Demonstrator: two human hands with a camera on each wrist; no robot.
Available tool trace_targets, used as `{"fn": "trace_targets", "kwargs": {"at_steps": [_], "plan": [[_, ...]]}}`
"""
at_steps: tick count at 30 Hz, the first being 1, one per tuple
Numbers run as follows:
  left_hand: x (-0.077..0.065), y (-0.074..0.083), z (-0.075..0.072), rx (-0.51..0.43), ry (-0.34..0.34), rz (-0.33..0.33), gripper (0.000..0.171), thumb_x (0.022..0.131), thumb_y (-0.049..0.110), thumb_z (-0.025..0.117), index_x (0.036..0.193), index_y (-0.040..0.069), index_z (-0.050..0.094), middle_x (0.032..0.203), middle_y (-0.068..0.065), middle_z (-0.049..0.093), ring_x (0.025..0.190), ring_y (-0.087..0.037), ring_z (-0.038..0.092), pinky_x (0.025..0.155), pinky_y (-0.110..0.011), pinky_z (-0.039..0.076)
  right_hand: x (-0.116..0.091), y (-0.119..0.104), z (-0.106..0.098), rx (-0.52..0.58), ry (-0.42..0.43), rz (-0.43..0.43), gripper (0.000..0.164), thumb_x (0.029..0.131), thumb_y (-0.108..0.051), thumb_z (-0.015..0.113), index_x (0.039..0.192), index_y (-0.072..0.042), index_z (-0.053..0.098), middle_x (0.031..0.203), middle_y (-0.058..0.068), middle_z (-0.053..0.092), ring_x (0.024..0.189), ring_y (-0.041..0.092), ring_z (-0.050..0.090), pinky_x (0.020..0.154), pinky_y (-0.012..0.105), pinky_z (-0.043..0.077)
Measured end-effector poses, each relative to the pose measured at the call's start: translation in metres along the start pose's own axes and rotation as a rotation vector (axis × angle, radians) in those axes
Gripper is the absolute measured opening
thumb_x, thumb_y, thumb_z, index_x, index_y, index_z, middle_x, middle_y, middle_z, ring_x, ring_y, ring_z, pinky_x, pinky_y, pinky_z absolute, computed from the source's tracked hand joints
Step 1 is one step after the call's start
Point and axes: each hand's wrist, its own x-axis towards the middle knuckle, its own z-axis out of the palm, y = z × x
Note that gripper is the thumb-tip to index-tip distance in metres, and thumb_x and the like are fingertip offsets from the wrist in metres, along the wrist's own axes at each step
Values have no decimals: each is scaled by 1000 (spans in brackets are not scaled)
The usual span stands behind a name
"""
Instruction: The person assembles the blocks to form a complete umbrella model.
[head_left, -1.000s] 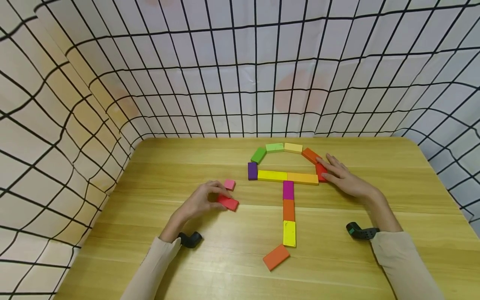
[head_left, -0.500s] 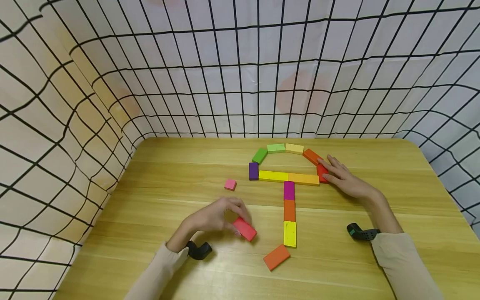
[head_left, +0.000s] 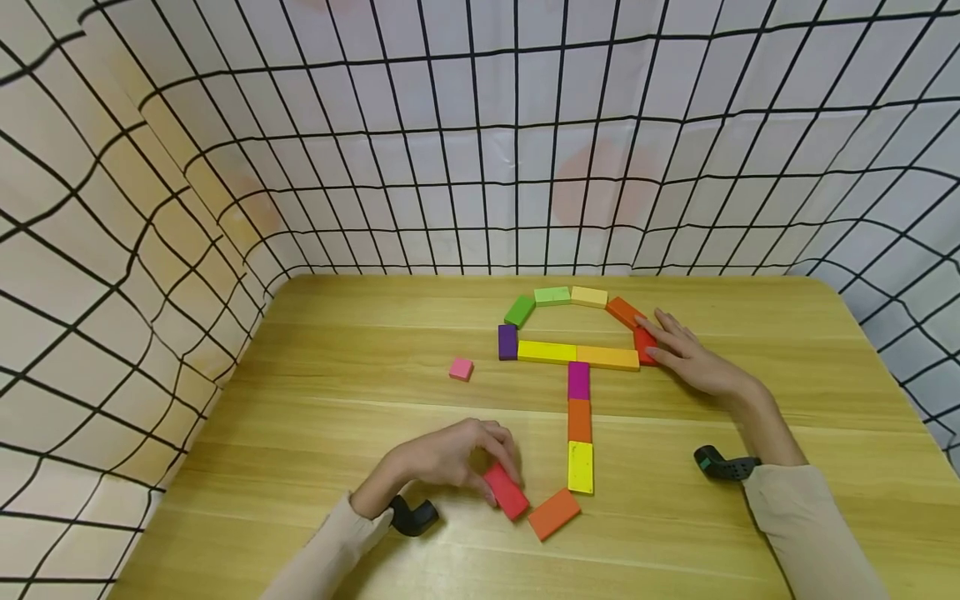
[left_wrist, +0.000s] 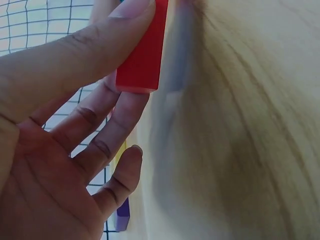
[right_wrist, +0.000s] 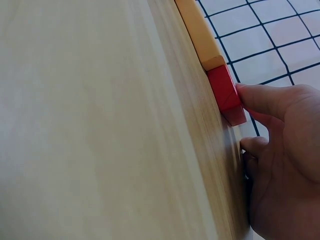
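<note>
My left hand [head_left: 457, 454] pinches a red block [head_left: 507, 493] between thumb and fingers, low over the table. One corner of that block comes close to a loose orange block [head_left: 554, 514]. In the left wrist view the thumb lies across the red block [left_wrist: 142, 62] while fingers back it from the other side. On the right, my right hand [head_left: 697, 362] rests with fingers extended, fingertips touching another red block [head_left: 643, 346]. This second block closes the right end of an arch and meets a light orange block [right_wrist: 200, 35] in the right wrist view.
A yellow block [head_left: 547, 352] and a light orange one form a bar under the arch, flanked by a purple block [head_left: 507, 342]. Below runs a stem ending in a yellow block [head_left: 581, 467]. A small pink block [head_left: 461, 369] lies left. Grid-patterned cloth [head_left: 480, 167] surrounds the wooden table.
My left hand has carried the red block from beside the small pink block rightward and toward me, turning it beside the loose orange block. My right hand has stayed put.
</note>
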Motion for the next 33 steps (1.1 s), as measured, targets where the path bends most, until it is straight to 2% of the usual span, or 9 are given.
{"fn": "trace_targets", "kwargs": {"at_steps": [13,33], "plan": [[6,-4,7,33,-6,13,31,79,11,89,108,14,80,112,4,72,109,1,56,105,-20,49,-2,-3,-2,15,-2,0,66,110,-41,46,167,-29,16,174,9,-16,156,50,-22,114,84,-7],[7,-3,10,109,-15,29,29,82,16,87,110,17,80,115,7,71,115,1,56,113,-25,42,-3,-2,-2,20,-4,-23,64,111,-39,45,167,-28,15,174,11,-17,156,46,-24,115,82,-9]]}}
